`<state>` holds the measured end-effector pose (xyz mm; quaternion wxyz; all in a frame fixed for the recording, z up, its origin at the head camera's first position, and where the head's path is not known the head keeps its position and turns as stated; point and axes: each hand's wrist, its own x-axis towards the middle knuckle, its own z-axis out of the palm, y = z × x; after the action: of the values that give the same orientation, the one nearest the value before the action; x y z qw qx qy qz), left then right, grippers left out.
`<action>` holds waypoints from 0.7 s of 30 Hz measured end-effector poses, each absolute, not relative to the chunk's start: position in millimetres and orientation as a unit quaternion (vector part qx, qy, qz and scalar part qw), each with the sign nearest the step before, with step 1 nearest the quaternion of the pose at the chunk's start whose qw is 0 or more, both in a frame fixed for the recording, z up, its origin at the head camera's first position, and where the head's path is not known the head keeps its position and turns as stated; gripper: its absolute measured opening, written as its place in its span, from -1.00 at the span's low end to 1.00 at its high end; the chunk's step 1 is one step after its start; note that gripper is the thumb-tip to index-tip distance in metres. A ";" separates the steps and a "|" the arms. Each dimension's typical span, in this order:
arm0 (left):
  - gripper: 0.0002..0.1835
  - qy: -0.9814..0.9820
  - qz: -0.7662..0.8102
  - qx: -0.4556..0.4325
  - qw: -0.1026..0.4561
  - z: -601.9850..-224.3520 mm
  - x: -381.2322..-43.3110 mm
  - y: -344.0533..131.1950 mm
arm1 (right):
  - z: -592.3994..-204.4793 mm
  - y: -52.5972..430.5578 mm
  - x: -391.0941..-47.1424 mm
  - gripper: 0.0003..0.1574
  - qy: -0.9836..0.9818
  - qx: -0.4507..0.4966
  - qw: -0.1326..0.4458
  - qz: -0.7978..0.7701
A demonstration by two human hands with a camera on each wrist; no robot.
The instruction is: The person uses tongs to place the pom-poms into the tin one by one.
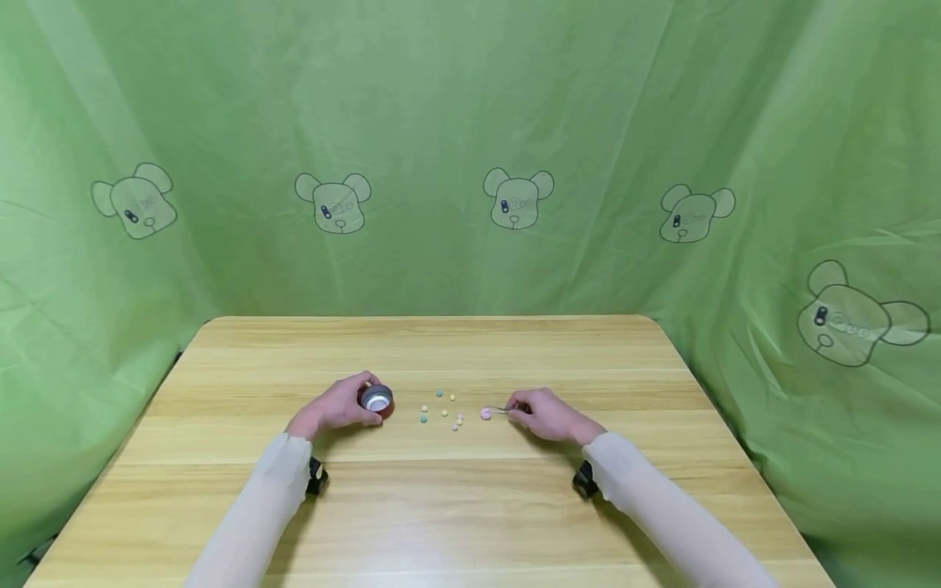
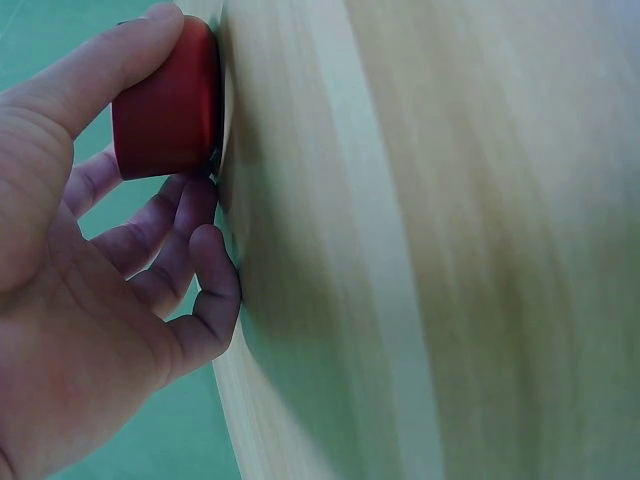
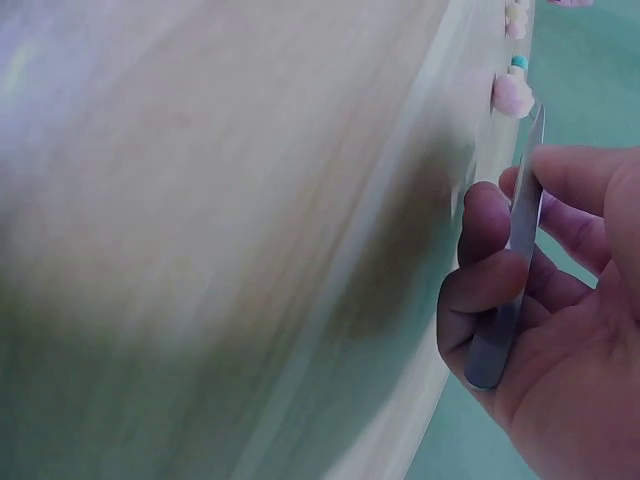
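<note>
My left hand [image 1: 341, 403] grips a small round red tin [image 2: 168, 105], thumb on one side and fingers on the other. Its mouth faces up in the head view and shows a silvery inside. Metal tweezers [image 3: 508, 260] are pinched in my right hand [image 1: 548, 414], tips pointing left. At those tips sits a larger pink ball [image 1: 486, 414]; whether the tips grip it or only touch it I cannot tell. Between the hands lie several small pompom-like balls, among them a teal ball [image 1: 424, 420] and a yellow ball [image 1: 444, 413].
Everything lies on a light wood-grain table [image 1: 456, 514] with rounded far corners. A green curtain [image 1: 426, 98] printed with bear heads hangs behind it and along both sides. Each wrist wears a black camera, such as the left camera [image 1: 317, 476].
</note>
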<state>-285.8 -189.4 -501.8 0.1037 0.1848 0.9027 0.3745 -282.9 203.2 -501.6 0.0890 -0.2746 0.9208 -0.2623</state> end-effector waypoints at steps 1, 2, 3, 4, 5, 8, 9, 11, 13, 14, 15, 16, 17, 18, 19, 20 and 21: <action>-0.47 0.903 0.375 0.185 0.103 -501.9 -285.7 -189.5 | -501.8 203.1 -282.9 -0.87 0.921 -0.276 0.089 -0.261; -0.47 0.903 0.375 0.186 0.103 -501.9 -285.6 -189.6 | -502.0 203.0 -282.9 -0.87 0.921 -0.276 0.089 -0.260; -0.47 0.903 0.374 0.186 0.104 -501.9 -285.7 -189.8 | -502.0 203.0 -283.0 -0.87 0.921 -0.277 0.088 -0.259; -0.47 0.903 0.374 0.185 0.104 -501.9 -285.7 -189.9 | -502.0 203.1 -283.0 -0.88 0.921 -0.278 0.089 -0.258; -0.47 0.903 0.374 0.183 0.105 -502.1 -285.7 -190.0 | -502.2 203.2 -283.3 -0.88 0.921 -0.279 0.089 -0.256; -0.47 0.903 0.373 0.181 0.107 -502.2 -286.0 -190.5 | -502.5 203.3 -283.7 -0.89 0.922 -0.280 0.089 -0.252; -0.47 0.903 0.373 0.181 0.108 -502.2 -286.3 -190.6 | -502.3 203.4 -283.8 -0.89 0.922 -0.280 0.090 -0.250; -0.47 0.903 0.374 0.179 0.110 -502.0 -286.4 -190.7 | -502.0 203.4 -284.0 -0.89 0.922 -0.282 0.091 -0.249; -0.47 0.904 0.373 0.179 0.111 -501.9 -286.7 -190.8 | -501.0 203.2 -283.7 -0.89 0.921 -0.284 0.093 -0.249; -0.47 0.903 0.374 0.178 0.112 -501.9 -286.8 -190.9 | -500.5 203.2 -283.8 -0.89 0.921 -0.286 0.094 -0.249; -0.47 0.903 0.375 0.177 0.113 -501.8 -287.0 -190.9 | -499.8 203.1 -283.6 -0.89 0.920 -0.287 0.094 -0.249; -0.47 0.903 0.376 0.175 0.114 -501.9 -287.0 -190.9 | -499.2 202.9 -283.6 -0.89 0.920 -0.290 0.093 -0.248; -0.47 0.902 0.377 0.175 0.114 -502.0 -287.1 -190.8 | -498.6 202.7 -283.6 -0.89 0.919 -0.293 0.092 -0.246; -0.47 0.902 0.378 0.174 0.114 -502.1 -287.2 -190.8 | -498.2 202.5 -283.7 -0.89 0.919 -0.295 0.090 -0.244; -0.47 0.902 0.379 0.173 0.115 -502.2 -287.4 -190.8 | -497.8 202.2 -283.9 -0.90 0.919 -0.299 0.088 -0.240; -0.47 0.902 0.379 0.173 0.115 -502.1 -287.4 -190.6 | -497.4 202.0 -284.2 -0.89 0.919 -0.303 0.085 -0.236; -0.46 0.902 0.378 0.174 0.116 -502.0 -287.5 -190.5 | -497.3 201.8 -284.5 -0.89 0.920 -0.305 0.081 -0.231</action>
<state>-287.5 -190.5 -502.0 0.1160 0.1738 0.9017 0.3785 -284.5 201.8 -497.3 0.0815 -0.3054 0.9201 -0.2313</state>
